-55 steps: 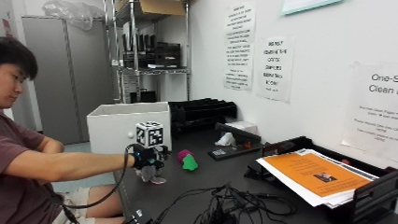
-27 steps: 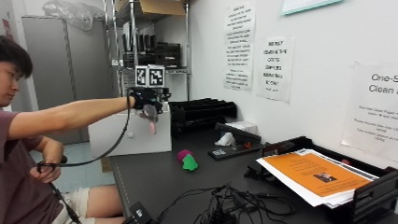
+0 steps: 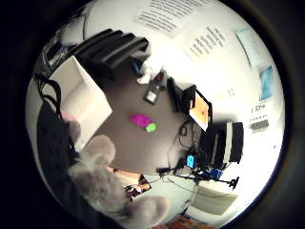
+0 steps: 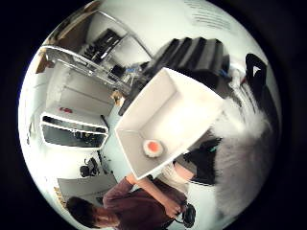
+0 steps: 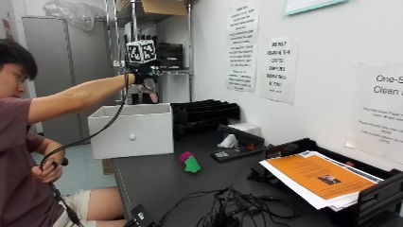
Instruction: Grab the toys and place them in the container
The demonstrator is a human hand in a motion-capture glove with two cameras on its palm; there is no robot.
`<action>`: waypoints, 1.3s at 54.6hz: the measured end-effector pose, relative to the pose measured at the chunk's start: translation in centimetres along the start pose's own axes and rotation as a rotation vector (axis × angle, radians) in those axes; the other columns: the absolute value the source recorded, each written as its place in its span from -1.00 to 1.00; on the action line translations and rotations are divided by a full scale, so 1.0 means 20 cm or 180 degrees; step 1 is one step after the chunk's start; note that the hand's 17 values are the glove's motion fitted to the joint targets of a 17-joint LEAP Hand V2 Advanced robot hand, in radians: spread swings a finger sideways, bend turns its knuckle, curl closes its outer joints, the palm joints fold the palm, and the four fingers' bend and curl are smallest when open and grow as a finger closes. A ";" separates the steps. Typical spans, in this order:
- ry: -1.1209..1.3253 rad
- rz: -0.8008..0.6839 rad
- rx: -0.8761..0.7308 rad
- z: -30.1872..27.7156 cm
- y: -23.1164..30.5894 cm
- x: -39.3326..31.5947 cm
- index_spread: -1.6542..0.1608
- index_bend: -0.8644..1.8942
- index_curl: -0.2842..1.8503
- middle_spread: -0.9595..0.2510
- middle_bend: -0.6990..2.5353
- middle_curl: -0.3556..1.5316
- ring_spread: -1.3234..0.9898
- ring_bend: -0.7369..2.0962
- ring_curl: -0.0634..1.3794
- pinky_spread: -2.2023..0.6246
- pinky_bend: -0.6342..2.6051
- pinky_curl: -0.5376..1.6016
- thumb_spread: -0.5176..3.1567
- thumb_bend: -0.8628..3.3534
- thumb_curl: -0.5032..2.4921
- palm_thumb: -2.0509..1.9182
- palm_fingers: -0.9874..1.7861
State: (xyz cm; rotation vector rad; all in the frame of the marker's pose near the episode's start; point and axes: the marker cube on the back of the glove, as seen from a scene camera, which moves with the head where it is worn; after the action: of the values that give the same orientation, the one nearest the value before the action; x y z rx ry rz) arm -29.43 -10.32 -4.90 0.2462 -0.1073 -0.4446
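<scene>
- Toys: one, a grey plush toy (image 5: 151, 87), is carried in the gloved right hand (image 5: 142, 73), raised high above the white container (image 5: 132, 130); the grip is clamped on it, fingers curled round the plush, whose fur fills the rim of both palm views (image 3: 102, 183).
- White container: an open-topped box standing at the far left end of the counter (image 5: 157, 182). The arm is stretched out level so that the toy hangs over the opening, presumably for a drop rather than a placed release.
- Inside the container: the thumb-side palm view looks straight down into it and shows a small round orange-and-white object (image 4: 152, 148) on the floor of the box, judged to be a toy already delivered.
- Remaining toys: a magenta toy (image 5: 186, 157) and a green toy (image 5: 192, 165) lie touching each other near the counter's left edge, just in front of the container, not yet collected.
- Counter's right end: a tray of papers (image 5: 318, 177) and loose cables (image 5: 233, 208), apart from the task.
</scene>
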 end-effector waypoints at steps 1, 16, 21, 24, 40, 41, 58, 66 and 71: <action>-0.0022 -0.0045 0.0024 0.00 -0.03 -0.04 0.48 0.17 -0.28 0.10 0.08 0.22 -0.14 0.43 -0.11 0.28 -0.01 -0.08 -0.41 -0.57 0.01 0.33 0.51; -0.0273 -0.0964 0.0051 0.18 -0.18 -0.44 0.49 0.16 -0.19 0.11 0.08 0.25 -0.13 0.44 -0.11 0.28 0.00 -0.07 -0.43 -0.57 0.06 0.33 0.51; -0.0349 -0.1068 0.0047 0.32 -0.22 -0.58 0.49 0.14 -0.16 0.12 0.09 0.26 -0.13 0.44 -0.12 0.28 0.00 -0.07 -0.43 -0.58 0.08 0.33 0.50; -0.0274 -0.1287 -0.0125 0.41 -0.21 -0.64 0.49 0.13 -0.14 0.11 0.08 0.26 -0.13 0.44 -0.12 0.28 0.00 -0.07 -0.43 -0.58 0.09 0.33 0.49; 0.0010 -0.1004 -0.1207 0.59 -0.20 -0.66 0.51 -0.38 -0.36 0.32 -0.45 -0.02 -0.03 0.32 -0.20 0.38 0.28 0.01 -0.18 -0.64 -0.10 0.07 -0.60; -0.0008 -0.0990 -0.1169 0.58 -0.20 -0.65 0.51 -0.36 -0.39 0.36 -0.46 -0.04 -0.01 0.26 -0.24 0.41 0.27 0.00 -0.17 -0.64 -0.12 0.06 -0.64; -0.0117 -0.1119 -0.0635 0.26 -0.17 -0.29 0.54 -0.35 -0.53 0.58 -0.52 -0.24 0.15 -0.14 -0.53 0.56 0.08 -0.14 -0.10 -0.63 -0.33 -0.02 -0.61; 0.0272 -0.0129 -0.0776 0.20 -0.14 0.05 0.54 -0.35 -0.57 0.59 -0.51 -0.30 0.15 -0.17 -0.53 0.58 0.03 -0.17 -0.08 -0.62 -0.39 -0.01 -0.58; 0.0077 0.0068 -0.0681 0.20 -0.03 0.31 0.54 -0.35 -0.59 0.58 -0.51 -0.33 0.15 -0.18 -0.53 0.58 0.00 -0.18 -0.08 -0.62 -0.42 -0.01 -0.55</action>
State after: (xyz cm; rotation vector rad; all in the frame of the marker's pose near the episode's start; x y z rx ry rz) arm -24.83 -14.41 -0.98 0.0401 -0.0380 -0.4282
